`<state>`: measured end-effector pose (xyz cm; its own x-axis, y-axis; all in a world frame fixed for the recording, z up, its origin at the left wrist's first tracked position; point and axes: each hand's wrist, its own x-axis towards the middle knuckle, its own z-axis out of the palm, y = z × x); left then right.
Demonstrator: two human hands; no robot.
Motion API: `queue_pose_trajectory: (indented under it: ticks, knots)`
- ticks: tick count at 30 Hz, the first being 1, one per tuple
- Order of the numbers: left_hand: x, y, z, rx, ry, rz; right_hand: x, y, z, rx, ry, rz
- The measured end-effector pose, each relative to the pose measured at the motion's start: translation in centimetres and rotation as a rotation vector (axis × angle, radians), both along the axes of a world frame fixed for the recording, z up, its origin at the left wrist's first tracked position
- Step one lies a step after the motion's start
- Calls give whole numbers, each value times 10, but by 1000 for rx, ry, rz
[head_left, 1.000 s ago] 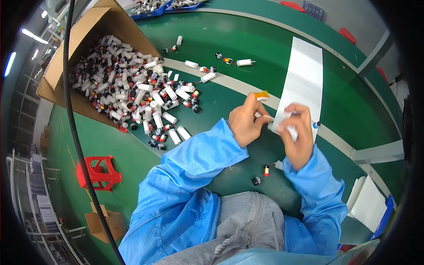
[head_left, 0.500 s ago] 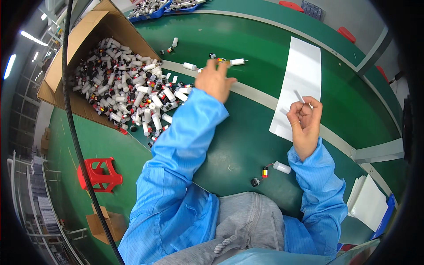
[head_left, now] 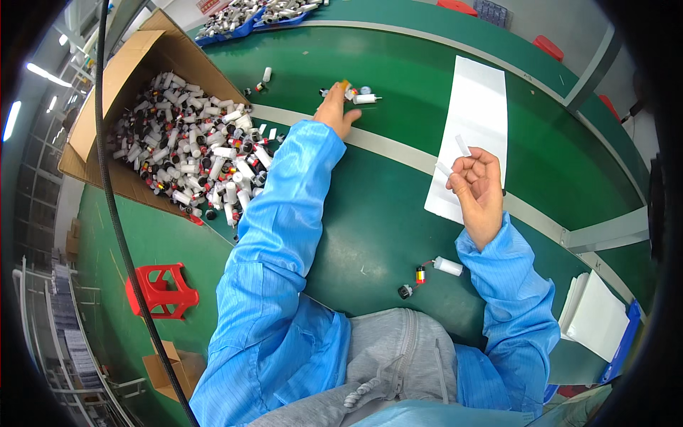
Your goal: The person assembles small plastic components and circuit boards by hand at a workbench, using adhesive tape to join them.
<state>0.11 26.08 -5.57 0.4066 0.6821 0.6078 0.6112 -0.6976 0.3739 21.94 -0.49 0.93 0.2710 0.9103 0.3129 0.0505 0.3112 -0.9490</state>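
My left hand point(head_left: 334, 110) reaches over the green surface beyond the pale rail, fingers stretched and thumb apart. At its fingertips is a small yellow-orange part point(head_left: 345, 85), blurred and partly hidden; beside it lies a white plastic cylinder point(head_left: 366, 99) with a thin tip. My right hand point(head_left: 481, 191) is raised over the lower part of a long white sheet point(head_left: 475, 99), its fingers curled in a pinch. A small white strip point(head_left: 463, 146) sticks up from the fingers, and another white strip point(head_left: 444, 169) shows by the thumb.
A tipped cardboard box point(head_left: 203, 60) at left spills many white cylinders point(head_left: 217, 167) with black and red parts. In front of me lie a white cylinder point(head_left: 448, 266) and a wired red-yellow part point(head_left: 420, 275). White sheets point(head_left: 594, 317) are at right; a red stool point(head_left: 165, 290) stands at lower left.
My left hand has shifted slightly left and farther away among the small parts. The right hand has turned a little, and its white strips show more clearly. The whole view has shifted slightly.
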Motion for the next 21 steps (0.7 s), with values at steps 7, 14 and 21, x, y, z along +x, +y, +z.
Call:
queue_pose_trajectory:
  ticks: [7,14,21]
  knots:
    - [3,-69,51,-355,795,344,13,3,-11,23,-24,-15]
    - [19,-171,78,-799,-195,-448,-4,-5,2,25,61,110]
    - [29,-218,59,-1423,-796,-842,-16,-24,26,-15,244,256]
